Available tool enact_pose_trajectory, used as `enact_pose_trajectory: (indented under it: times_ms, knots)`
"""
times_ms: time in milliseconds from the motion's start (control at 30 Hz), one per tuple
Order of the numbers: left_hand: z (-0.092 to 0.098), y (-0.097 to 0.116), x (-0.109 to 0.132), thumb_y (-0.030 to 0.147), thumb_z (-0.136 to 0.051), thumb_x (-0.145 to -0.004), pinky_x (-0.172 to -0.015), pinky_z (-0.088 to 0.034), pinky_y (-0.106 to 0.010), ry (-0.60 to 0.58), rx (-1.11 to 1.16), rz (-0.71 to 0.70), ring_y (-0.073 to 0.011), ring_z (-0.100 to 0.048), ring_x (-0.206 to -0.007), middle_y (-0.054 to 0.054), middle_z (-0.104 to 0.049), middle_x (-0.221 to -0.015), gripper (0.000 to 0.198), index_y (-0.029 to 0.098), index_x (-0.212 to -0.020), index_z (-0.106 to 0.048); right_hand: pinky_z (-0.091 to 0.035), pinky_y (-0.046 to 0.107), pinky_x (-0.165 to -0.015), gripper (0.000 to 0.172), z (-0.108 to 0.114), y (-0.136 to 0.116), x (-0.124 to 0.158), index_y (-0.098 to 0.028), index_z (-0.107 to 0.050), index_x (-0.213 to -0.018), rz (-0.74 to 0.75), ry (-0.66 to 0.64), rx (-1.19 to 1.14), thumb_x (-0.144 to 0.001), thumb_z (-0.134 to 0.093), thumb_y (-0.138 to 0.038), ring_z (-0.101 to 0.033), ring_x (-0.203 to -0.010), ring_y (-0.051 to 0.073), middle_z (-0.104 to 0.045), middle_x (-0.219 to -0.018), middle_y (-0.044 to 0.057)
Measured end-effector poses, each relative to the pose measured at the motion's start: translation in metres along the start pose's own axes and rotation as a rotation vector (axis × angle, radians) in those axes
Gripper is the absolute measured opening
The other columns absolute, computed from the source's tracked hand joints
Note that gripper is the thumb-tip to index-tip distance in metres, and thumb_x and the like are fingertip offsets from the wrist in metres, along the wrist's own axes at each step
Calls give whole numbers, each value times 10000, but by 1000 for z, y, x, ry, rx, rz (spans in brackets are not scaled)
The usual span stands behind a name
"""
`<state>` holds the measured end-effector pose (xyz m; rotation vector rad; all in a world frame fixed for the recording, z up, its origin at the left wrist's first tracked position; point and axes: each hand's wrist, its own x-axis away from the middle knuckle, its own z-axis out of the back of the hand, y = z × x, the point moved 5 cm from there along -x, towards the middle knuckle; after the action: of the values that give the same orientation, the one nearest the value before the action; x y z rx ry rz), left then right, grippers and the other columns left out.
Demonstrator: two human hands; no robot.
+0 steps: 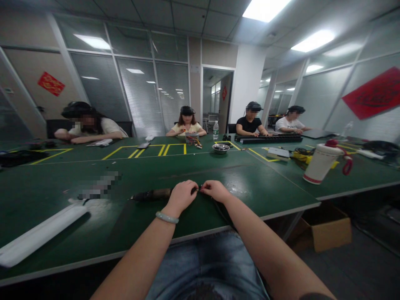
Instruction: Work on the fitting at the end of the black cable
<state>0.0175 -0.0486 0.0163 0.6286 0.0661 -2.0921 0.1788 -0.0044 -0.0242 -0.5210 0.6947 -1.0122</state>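
Note:
A dark, pen-shaped power tool (153, 194), which looks like an electric screwdriver, lies on the green table with its narrow tip pointing left. My left hand (184, 196) is closed over its rear end, and the fingers hide that part. Close beside it, my right hand (215, 191) pinches a small dark cable end, mostly covered by the fingertips. From there a black cable (222, 211) runs down toward the table's near edge. The fingertips of both hands almost meet; whether the cable end touches the tool I cannot tell.
A long white object (43, 233) lies at the left. Farther back stand a metal bowl (220, 148), a water bottle (216, 130) and a white tumbler (321, 163). Yellow tape (162, 150) marks the table (250, 179). Several people sit across it. A cardboard box (331, 229) is below right.

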Motion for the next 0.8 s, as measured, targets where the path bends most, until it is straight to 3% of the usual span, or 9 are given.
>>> enact_pose_trajectory:
  times_ms: [800]
  knots:
    - [0,-1,1,271,-571,-864,-843,-425,-315,-13,-33,67,-190,-602,-922,-33,-654,-998,133,225,-979,-617,-442,210,-624,166,-1,1,0,-202,-702,-834,7,4,-5,-791,-668,-358,-590,-668,119,-683,-776,-8]
